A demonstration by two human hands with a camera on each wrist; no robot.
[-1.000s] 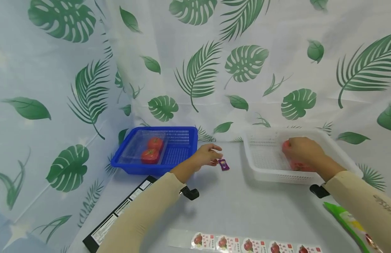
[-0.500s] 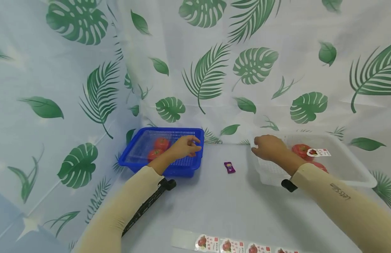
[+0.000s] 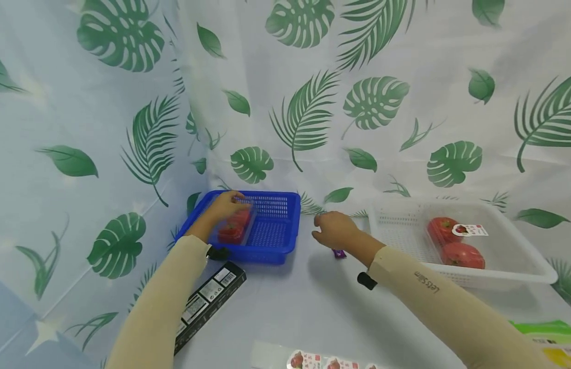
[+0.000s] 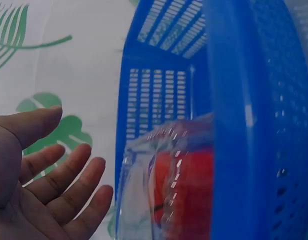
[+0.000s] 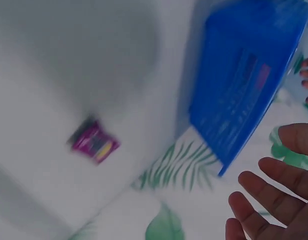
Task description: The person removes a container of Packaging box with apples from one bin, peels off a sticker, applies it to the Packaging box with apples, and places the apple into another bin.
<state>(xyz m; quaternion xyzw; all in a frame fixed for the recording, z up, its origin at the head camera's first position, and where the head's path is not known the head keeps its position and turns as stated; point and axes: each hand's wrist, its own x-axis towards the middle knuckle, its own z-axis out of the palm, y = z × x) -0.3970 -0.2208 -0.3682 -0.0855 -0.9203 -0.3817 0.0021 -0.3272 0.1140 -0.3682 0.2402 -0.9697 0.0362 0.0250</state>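
My left hand [image 3: 223,207] is over the left part of the blue basket [image 3: 278,250], close above a clear plastic box holding two red tomatoes [image 3: 231,233]. In the left wrist view its fingers [image 4: 76,167] are spread beside the clear box [image 4: 136,200] and hold nothing. My right hand [image 3: 337,231] hovers over the table between the baskets, fingers loosely bent and nothing in them. Below it lies a small purple packet [image 3: 339,253], partly hidden by the hand in the head view. In the right wrist view the purple packet [image 5: 96,142] is blurred.
A white basket [image 3: 511,279] at the right holds a clear box of tomatoes [image 3: 463,254] with a label [image 3: 470,230] on it. A long black box [image 3: 211,297] lies before the blue basket. Tomato stickers [image 3: 304,360] and a green bag [image 3: 550,330] are nearer me.
My right hand has let go of the tomato box in the white basket and moved left, over the purple packet. My left hand has moved left from beside the packet to above the blue basket's box.
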